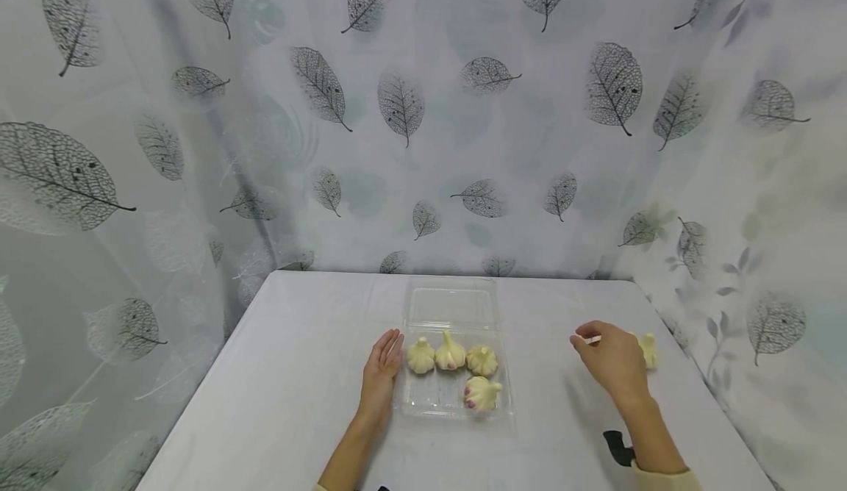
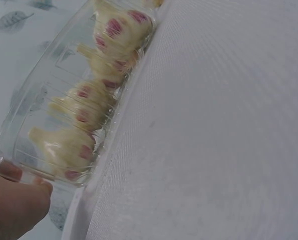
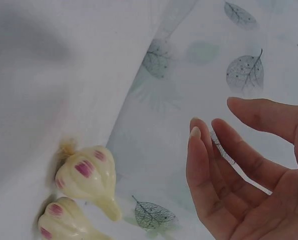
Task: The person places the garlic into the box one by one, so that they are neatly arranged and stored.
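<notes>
Garlic bulbs (image 1: 451,353), four together, sit in a clear tray (image 1: 431,394), lid (image 1: 451,305) laid back, on the white table (image 1: 298,373) before us | Left hand (image 1: 381,373), fingers extended, touches the tray's left side | Right hand (image 1: 612,362), thumb parted from bent fingers, hovers empty near two loose bulbs (image 3: 86,172).

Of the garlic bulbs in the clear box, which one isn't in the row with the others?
The bulb in the clear box's near right corner; the other three bulbs sit in a row across its far half.
</notes>
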Demonstrator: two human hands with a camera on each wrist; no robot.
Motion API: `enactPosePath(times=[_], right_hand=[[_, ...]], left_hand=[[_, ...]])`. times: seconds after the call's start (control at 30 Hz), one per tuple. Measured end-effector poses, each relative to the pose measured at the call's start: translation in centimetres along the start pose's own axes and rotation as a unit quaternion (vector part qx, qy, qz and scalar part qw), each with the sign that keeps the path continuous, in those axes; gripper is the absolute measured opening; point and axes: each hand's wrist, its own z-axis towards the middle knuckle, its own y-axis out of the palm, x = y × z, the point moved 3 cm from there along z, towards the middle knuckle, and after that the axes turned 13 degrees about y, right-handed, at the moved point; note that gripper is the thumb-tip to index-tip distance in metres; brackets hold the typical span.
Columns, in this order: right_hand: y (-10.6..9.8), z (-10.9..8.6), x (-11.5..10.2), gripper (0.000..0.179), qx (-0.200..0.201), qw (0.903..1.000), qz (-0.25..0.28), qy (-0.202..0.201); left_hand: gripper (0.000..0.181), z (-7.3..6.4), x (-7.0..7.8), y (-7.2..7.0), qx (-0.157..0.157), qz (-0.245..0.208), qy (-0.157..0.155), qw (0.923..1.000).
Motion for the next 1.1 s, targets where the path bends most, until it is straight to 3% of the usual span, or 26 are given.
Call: enactPosePath(times=[0.23,0.5,1.1], right_hand=[[-0.2,1.3,2.1,0.035,0.021,0.9992,-0.024,0.024],[-0.8,2.4,4.3,0.051,-0.009,0.9954,-0.046,0.083],[-1.4,3.8,7.3,0.052,-0.028,0.9912,-0.072,0.107]], left_hand=[[0.056,0.0,0.0,0.0,0.002,-0.004,0.0,1.0],[0.055,-0.1,0.1,0.0,0.0,-0.006,0.002,1.0],[0.055,0.0,0.1,0.0,-0.008,-0.001,0.004,1.0]])
